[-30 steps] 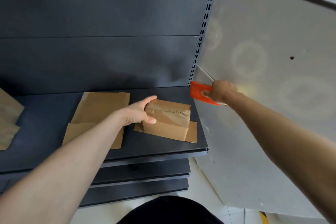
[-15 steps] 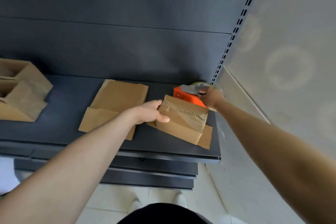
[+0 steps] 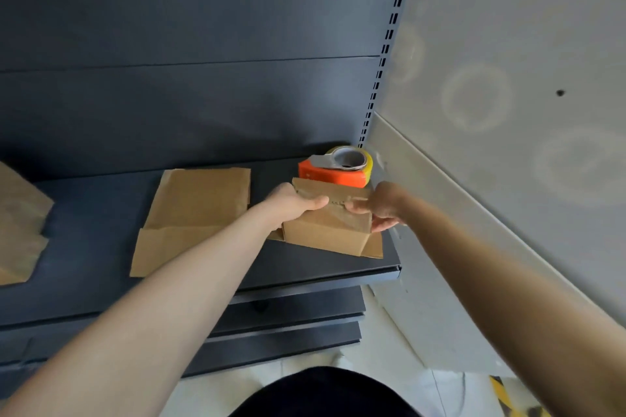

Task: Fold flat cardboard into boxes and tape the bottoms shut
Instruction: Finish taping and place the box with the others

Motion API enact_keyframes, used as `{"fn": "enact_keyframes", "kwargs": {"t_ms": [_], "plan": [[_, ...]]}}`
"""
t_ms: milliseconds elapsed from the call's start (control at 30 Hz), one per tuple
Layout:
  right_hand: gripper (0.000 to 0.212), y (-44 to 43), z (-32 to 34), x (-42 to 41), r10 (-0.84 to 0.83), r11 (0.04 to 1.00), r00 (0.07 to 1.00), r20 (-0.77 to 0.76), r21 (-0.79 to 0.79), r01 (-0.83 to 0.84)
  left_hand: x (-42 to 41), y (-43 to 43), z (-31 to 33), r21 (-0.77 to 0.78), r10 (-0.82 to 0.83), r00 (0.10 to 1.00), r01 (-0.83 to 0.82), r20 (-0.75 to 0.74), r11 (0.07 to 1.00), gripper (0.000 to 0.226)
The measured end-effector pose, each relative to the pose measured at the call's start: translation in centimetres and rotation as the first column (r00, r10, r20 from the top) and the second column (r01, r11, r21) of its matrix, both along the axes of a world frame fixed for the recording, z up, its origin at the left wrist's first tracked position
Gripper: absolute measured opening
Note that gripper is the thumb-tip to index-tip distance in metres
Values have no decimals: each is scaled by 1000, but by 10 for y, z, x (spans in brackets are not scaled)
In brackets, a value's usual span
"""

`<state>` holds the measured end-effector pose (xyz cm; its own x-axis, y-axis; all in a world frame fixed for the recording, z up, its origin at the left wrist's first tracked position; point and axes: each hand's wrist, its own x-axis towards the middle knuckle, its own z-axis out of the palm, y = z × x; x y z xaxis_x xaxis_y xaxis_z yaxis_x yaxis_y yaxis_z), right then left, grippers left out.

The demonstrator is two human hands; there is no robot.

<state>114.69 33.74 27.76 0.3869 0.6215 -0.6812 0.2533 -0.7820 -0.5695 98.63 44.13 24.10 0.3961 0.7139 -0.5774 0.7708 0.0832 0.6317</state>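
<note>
- Small cardboard box [image 3: 325,230]: sits on the dark shelf [image 3: 84,264] near its right end, close to the front lip. Upper face closed; a glossy tape strip [image 3: 333,201] runs across it and ends in a jagged edge between the two thumbs. Loose flaps splay out flat on the shelf at the base, the clearest at the right front corner.
- Left hand [image 3: 291,205]: grips the box's upper left edge. Thumb lies across the top face, pointing at the tape; the other fingers wrap behind the far side and are hidden.
- Right hand [image 3: 382,205]: grips the upper right edge. Thumb presses on the top face beside the tape's end; fingers curl round the right wall, tips showing below.
- Thumb tips near each other, not touching.
- Tape dispenser [image 3: 333,171]: orange body, grey-cored roll with a yellow rim. Stands directly behind the box in the shelf's back right corner. Neither hand touches it.
- Flat cardboard blank [image 3: 196,213]: lies on the shelf left of the box, apart from it, one flap folded toward the front.
- More brown cardboard [image 3: 20,227] at the far left, cut off by the frame edge; shape cannot be told.
- Slotted upright [image 3: 389,44] rises behind the dispenser; grey side panel [image 3: 508,112] to its right.
- Lower shelves visible beneath; pale floor below.
</note>
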Motion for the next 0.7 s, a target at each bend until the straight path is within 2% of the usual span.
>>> {"fn": "enact_keyframes", "kwargs": {"t_ms": [67,133,433,567,700], "plan": [[32,-3,-7,-6,-30,999,997,69,47,26,-1,-1,-8,20,-4,999,3,49,1000,68],[34,-5,-9,-8,-54,996,991,126,79,44,-3,-1,-7,28,-22,998,20,58,999,59],[44,-10,-11,-26,-98,995,935,340,20,97,-12,-5,2,8,48,994,-49,102,999,55],[46,-15,-8,-30,-270,962,953,138,74,262,-20,-2,9,-135,93,976,-67,197,989,65],[63,-16,8,-38,-452,886,891,51,140,442,-30,1,17,-162,248,931,-211,267,964,88]]}}
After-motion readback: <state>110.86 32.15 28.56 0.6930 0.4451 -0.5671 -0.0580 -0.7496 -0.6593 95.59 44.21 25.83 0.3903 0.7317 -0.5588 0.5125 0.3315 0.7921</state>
